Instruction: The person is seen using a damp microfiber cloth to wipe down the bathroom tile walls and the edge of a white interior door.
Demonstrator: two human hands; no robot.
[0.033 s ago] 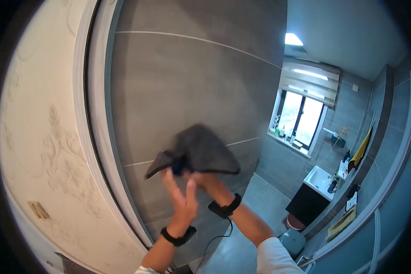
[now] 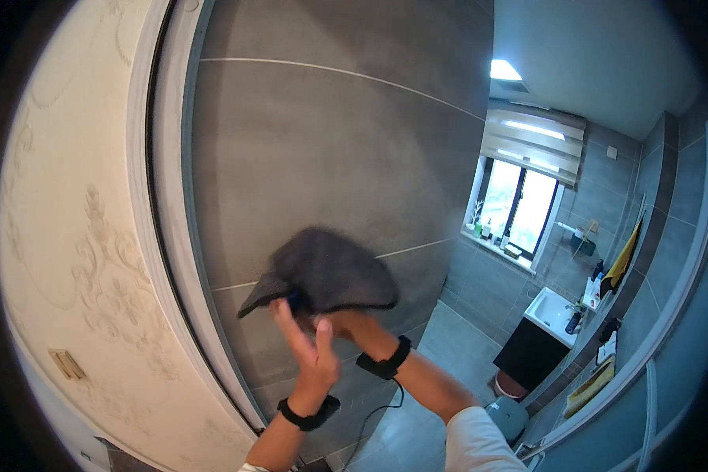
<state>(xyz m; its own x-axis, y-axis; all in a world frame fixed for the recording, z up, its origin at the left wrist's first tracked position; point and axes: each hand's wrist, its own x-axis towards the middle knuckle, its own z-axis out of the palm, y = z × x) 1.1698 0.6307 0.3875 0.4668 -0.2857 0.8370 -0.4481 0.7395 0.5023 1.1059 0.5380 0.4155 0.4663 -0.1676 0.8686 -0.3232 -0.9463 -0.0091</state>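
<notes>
The grey cloth (image 2: 334, 271) stretched crosswise just beyond my fingers (image 2: 289, 324) — right hand (image 2: 344, 323) nearer, its grip I couldn't tell — left hand (image 2: 315, 366) splayed at its edge.

A grey tiled wall (image 2: 330, 157) with pale joints stands beside a white door frame (image 2: 169, 197) and a cream patterned wall (image 2: 55, 236). To the right, daylight fills a window (image 2: 534, 212) under a striped blind (image 2: 533, 145); a white basin (image 2: 549, 312) tops a black cabinet (image 2: 529, 354) over a light grey floor (image 2: 462, 342).
</notes>
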